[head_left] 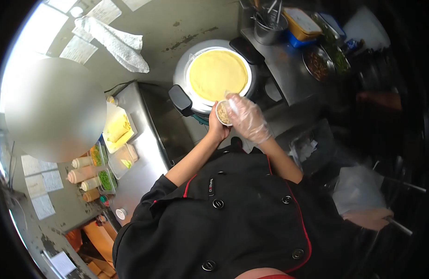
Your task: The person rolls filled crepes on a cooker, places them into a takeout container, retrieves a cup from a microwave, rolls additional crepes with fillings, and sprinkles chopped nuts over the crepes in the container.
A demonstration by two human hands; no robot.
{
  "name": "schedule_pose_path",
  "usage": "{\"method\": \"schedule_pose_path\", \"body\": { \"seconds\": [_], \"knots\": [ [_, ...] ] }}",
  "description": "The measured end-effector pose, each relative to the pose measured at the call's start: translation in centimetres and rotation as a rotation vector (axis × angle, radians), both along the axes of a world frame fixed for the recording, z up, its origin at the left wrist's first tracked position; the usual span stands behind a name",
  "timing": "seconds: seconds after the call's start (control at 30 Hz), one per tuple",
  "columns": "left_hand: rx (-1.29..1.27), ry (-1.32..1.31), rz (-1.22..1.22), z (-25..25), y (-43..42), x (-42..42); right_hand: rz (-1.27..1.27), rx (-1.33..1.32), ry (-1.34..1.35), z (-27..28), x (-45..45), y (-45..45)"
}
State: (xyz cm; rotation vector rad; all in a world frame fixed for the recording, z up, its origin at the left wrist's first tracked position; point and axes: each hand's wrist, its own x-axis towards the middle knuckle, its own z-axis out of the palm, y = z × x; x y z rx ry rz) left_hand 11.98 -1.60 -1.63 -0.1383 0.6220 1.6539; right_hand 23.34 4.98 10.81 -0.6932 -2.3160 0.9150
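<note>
A small white cup [218,116] with pale, crumbly bits inside is held upright in my bare left hand [216,129]. My right hand [250,122], in a clear plastic glove, is over the cup's right rim, its fingers drawn together; whether anything is in them is hidden. Just beyond both hands lies a thin, round yellow crepe-like sheet [218,72] on a round white surface. Under it is a round metal cooker [179,74] with black handles.
On the left, a steel counter [147,149] bears a tray with a yellow roll [116,132], chopped greens [105,180] and sauce bottles [79,175]. A counter at right holds a utensil pot [270,30] and a bowl [315,64]. A towel [117,44] hangs on the wall.
</note>
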Motion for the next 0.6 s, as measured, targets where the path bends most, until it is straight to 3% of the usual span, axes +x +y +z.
{"method": "schedule_pose_path", "body": {
  "seconds": [0.03, 0.1, 0.13, 0.17, 0.2, 0.23, 0.27, 0.33, 0.4, 0.43, 0.53, 0.6],
  "knots": [
    [0.172, -0.141, -0.115, -2.3, -0.1, -2.3, -0.035, -0.1, 0.085, 0.7, -0.1, 0.5],
    [0.144, -0.069, -0.164, -1.2, 0.7, -4.7, -0.08, -0.307, 0.138, 0.6, 0.0, 2.1],
    [-0.168, 0.207, 0.019, 3.0, 2.2, -4.2, -0.096, -0.32, 0.173, 0.6, 0.3, 2.8],
    [-0.237, 0.215, 0.105, 7.6, 3.3, -4.2, -0.111, -0.332, 0.209, 0.6, 0.6, 3.6],
    [-0.18, 0.358, 0.204, 6.6, 4.2, -5.6, -0.167, -0.242, 0.191, 0.6, 1.1, 3.9],
    [-0.139, 0.689, 0.276, 2.1, 5.5, -8.7, -0.221, -0.152, 0.172, 0.6, 1.5, 4.1],
    [-0.163, 0.95, 0.284, 5.1, 5.7, -8.7, -0.275, -0.062, 0.151, 0.5, 2.0, 4.3],
    [-0.143, 1.651, 0.355, 5.7, 6.8, -9.5, -0.327, 0.025, 0.087, -0.7, 2.8, 4.2],
    [0.084, 2.178, 0.265, 4.3, 8.3, -10.7, -0.367, 0.003, -0.005, -1.8, 3.5, 3.3],
    [0.11, 2.28, 0.006, 3.6, 8.6, -11.0, -0.38, 0.016, -0.019, -2.4, 3.6, 2.8],
    [0.124, 2.304, -0.176, 4.0, 9.6, -11.0, -0.399, 0.042, -0.002, -3.7, 3.4, 1.7],
    [0.092, 2.212, 0.031, 6.3, 10.1, -11.5, -0.42, -0.152, 0.032, -2.9, 3.6, 1.6]
  ]
}}
